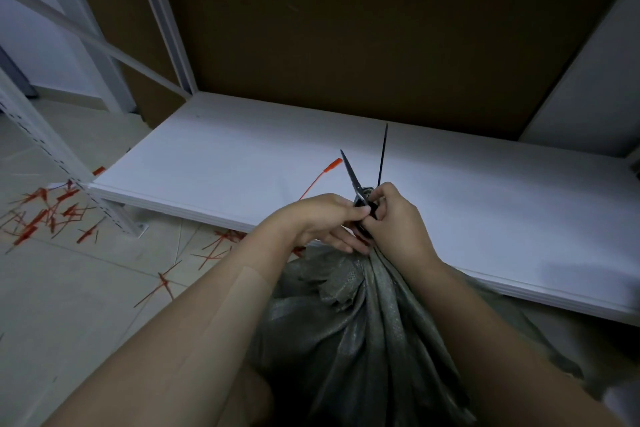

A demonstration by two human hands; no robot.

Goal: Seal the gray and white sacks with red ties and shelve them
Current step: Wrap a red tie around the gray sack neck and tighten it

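Observation:
A gray woven sack (367, 329) stands on the floor in front of me, its neck gathered into a bunch. Both hands meet at the top of that neck. My left hand (322, 222) pinches a pair of black scissors (351, 173) near the pivot. The blades are spread and point up over the shelf, and the handles are hidden between my hands. My right hand (398, 218) grips the bunched neck of the sack. A red tie (320, 178) lies on the white shelf board (214, 156), its tail running behind my left hand.
The low white shelf board runs across the view with brown cardboard (346, 45) behind it. A white perforated shelf upright (52, 156) stands at the left. Several red tie offcuts (45, 215) litter the tiled floor at the left and under my left forearm.

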